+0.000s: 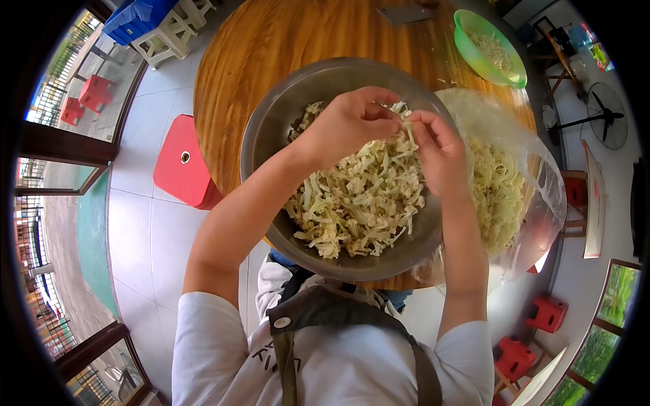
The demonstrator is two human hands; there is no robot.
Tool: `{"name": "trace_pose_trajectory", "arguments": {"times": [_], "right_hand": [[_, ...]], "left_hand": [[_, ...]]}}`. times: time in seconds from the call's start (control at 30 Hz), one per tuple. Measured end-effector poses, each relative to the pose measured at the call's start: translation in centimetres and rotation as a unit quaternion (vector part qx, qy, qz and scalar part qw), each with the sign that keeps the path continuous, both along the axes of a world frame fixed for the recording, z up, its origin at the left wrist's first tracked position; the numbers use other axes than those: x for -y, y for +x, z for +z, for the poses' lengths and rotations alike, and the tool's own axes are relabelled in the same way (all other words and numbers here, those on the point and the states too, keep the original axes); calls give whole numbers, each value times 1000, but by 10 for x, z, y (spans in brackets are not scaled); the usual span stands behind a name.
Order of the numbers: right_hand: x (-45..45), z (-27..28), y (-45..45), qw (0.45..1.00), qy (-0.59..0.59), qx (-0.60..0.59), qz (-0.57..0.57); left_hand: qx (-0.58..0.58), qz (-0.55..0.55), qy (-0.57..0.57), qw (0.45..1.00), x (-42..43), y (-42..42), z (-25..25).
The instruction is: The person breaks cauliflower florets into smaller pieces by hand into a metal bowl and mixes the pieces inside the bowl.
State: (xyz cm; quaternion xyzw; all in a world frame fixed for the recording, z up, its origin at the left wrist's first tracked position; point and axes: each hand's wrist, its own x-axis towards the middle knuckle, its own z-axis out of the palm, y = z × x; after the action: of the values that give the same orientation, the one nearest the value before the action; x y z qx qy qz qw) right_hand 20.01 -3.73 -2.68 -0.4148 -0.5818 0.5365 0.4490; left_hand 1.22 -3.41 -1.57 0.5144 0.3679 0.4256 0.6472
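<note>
A wide metal bowl (pixel 267 145) holds a heap of pale cauliflower pieces (pixel 359 199). Over its far part, my left hand (pixel 352 125) has thumb and fingers pinched together at a pale piece. Close beside it on the right, my right hand (pixel 437 145) pinches a small cauliflower piece (pixel 407 125) between thumb and fingertips. The fingertips of both hands nearly meet there. To the right of the bowl, a clear plastic bag (pixel 542 179) holds more pale green shredded pieces (pixel 497 196).
The round wooden table (pixel 230 74) bears a green basket (pixel 470 51) with pale pieces at the far right and a flat grey object (pixel 406 13) at the far edge. A red stool (pixel 183 162) stands left of the table; a black fan (pixel 606 115) is at right.
</note>
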Motion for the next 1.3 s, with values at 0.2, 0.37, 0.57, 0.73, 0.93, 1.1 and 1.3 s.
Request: {"name": "trace_pose_trajectory", "arguments": {"times": [0.2, 0.37, 0.57, 0.73, 0.93, 1.1, 1.3], "right_hand": [[-12, -1, 2, 989, 8, -148, -12], [-8, -5, -3, 962, 180, 167, -122], [-8, -5, -4, 972, 156, 111, -136], [-6, -2, -4, 973, 140, 126, -134], [-9, -8, -4, 979, 136, 90, -124], [-8, -11, -3, 975, 145, 129, -112], [-5, -5, -3, 970, 142, 166, -104]], "left_hand": [[-12, 133, 33, 990, -4, -2, 1], [-183, 265, 139, 937, -13, -8, -17], [-230, 45, 134, 963, -1, -1, -3], [-317, -291, 238, 871, 19, 13, -12], [-383, -450, 321, 740, 43, 32, -19], [-471, -400, 394, 680, 66, 40, -27], [-567, -238, 473, 631, 92, 57, -56]]}}
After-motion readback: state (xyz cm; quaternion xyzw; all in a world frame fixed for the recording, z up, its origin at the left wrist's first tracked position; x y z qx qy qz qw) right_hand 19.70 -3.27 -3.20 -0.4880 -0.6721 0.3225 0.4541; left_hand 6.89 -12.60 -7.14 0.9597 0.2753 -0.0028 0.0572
